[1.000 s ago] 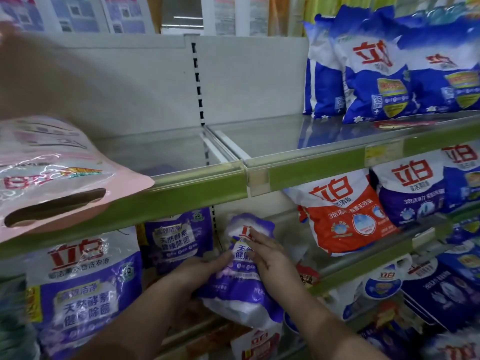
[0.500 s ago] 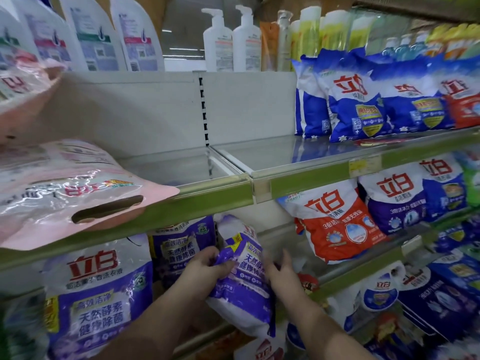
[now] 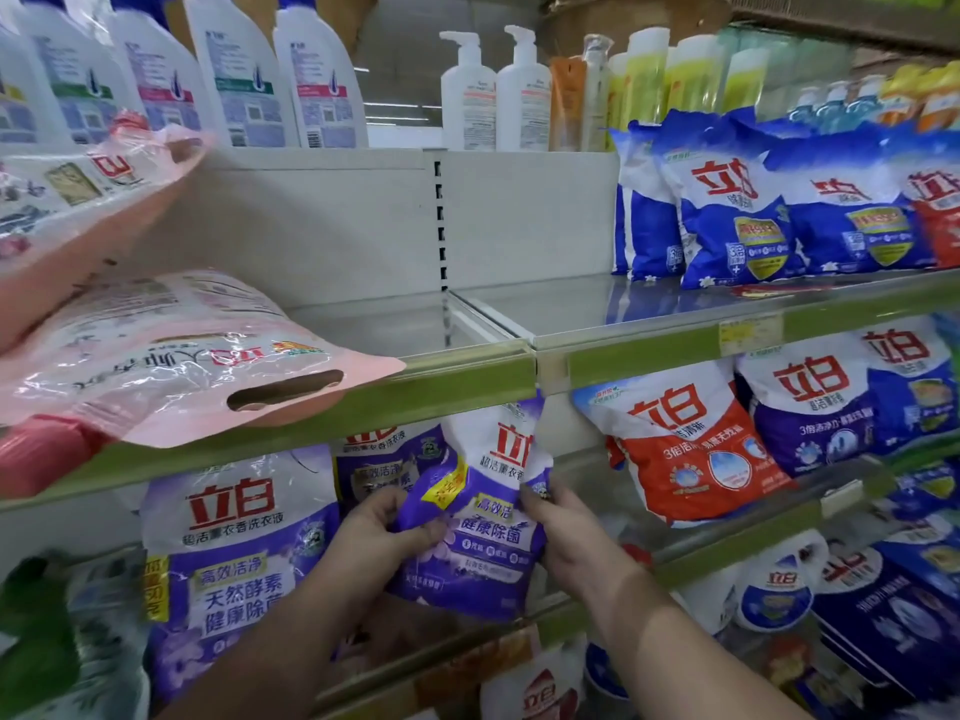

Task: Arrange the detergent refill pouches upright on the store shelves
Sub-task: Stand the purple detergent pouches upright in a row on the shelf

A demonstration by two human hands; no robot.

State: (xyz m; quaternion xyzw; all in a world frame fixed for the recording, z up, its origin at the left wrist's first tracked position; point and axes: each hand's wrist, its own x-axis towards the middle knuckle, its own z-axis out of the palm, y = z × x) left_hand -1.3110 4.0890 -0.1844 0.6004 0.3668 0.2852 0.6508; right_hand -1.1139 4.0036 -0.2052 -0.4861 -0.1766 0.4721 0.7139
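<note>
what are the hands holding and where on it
Both hold the purple pouch: left hand grips its left edge, right hand its right edge.

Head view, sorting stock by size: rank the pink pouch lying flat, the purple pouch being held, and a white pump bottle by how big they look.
1. pink pouch, though nearest the camera
2. purple pouch
3. white pump bottle

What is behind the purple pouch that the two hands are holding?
Behind the held purple pouch, another purple pouch stands at its left. What stands directly behind it is covered.
</note>
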